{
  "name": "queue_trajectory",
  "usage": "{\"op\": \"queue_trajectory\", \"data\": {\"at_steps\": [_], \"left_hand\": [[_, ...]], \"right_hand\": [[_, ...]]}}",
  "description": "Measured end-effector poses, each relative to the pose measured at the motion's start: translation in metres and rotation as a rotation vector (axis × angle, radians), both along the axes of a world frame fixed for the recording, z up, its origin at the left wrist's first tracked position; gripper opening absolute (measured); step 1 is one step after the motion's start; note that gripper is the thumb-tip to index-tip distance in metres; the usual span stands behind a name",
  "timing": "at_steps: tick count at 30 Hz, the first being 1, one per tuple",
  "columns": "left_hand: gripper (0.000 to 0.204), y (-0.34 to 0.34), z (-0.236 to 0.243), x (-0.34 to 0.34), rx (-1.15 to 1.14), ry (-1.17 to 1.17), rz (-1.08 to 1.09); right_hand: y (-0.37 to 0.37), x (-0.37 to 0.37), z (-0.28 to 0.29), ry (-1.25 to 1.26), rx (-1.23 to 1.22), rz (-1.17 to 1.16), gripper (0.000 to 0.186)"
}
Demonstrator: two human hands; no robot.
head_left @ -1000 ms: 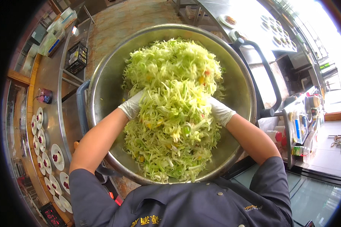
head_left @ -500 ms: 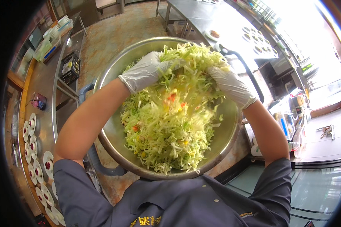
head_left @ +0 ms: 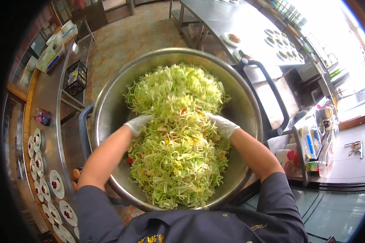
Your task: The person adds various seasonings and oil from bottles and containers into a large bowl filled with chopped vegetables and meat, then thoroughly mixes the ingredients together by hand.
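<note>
Lowered since the earlier frame, the gloved left hand (head_left: 138, 123) and right hand (head_left: 224, 125) flank shredded greens (head_left: 176, 158) inside the metal bowl (head_left: 244, 117), its high wall presumably containing them; buried fingers' opening and hold cannot be told.

Vegetables (head_left: 176, 166) in bowl (head_left: 244, 107), plates (head_left: 60, 193) left.

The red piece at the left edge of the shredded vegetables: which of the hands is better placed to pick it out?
Probably the left hand: it is nearer the red piece, while the right hand is across the shredded vegetables.
</note>
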State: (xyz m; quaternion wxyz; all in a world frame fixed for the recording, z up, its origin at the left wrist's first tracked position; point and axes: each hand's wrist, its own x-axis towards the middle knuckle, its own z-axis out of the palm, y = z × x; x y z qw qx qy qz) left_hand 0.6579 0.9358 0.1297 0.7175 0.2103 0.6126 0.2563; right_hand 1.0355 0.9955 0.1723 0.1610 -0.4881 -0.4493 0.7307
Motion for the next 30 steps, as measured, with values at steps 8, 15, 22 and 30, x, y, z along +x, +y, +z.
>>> {"op": "queue_trajectory", "data": {"at_steps": [8, 15, 22, 30], "left_hand": [[0.04, -0.013, 0.015, 0.03, 0.237, -0.413, -0.137], [0.05, -0.014, 0.115, 0.034, 0.404, -0.157, -0.278], [0.029, -0.006, 0.198, 0.054, 0.528, -0.06, -0.317], [0.022, -0.014, 0.228, 0.04, 0.335, 0.357, -0.375]], "right_hand": [[-0.024, -0.011, 0.052, 0.23, -0.226, 0.042, 0.04], [-0.035, -0.009, 0.142, 0.267, -0.172, -0.066, 0.043], [-0.048, -0.037, 0.233, 0.134, 0.061, 0.012, 0.057], [-0.001, 0.021, 0.181, -0.28, 0.267, 0.196, 0.047]]}}
